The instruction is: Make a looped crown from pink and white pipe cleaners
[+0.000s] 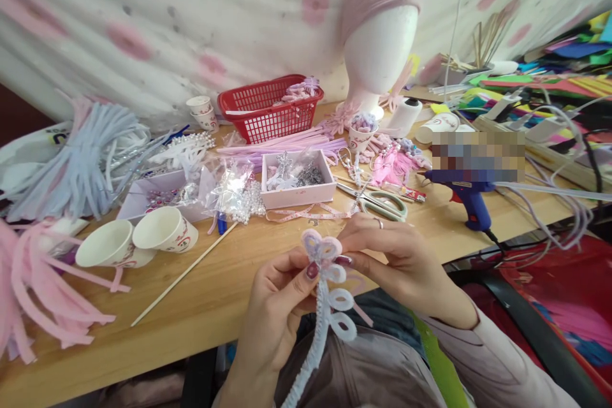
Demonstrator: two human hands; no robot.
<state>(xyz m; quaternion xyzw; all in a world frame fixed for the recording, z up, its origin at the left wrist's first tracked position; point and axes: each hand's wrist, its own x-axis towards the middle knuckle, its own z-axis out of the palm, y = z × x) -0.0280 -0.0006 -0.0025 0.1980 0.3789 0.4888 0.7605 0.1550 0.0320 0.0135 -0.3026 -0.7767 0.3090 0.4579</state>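
A pale blue pipe-cleaner stem point(316, 331) with several side loops rises from the lower edge, just past the table's front edge. Pink-and-lilac pipe-cleaner loops point(329, 247) form its top. My left hand point(280, 296) is closed around the stem just below these loops, its thumb pressed on the front. From the other side, my right hand point(399, 261) pinches the pink loops at their right edge, with thumb and fingers together. A thin pink strand point(363, 315) hangs out below my right hand. Part of the stem is hidden behind my left fingers.
Scissors point(382, 205), a measuring tape point(310, 211) and a white box point(299, 194) of trims lie ahead. A blue glue gun point(473, 204) stands at the right. Paper cups point(167, 229), a wooden stick point(184, 275) and pink pipe cleaners point(43, 287) are at the left; a red basket point(272, 121) sits behind.
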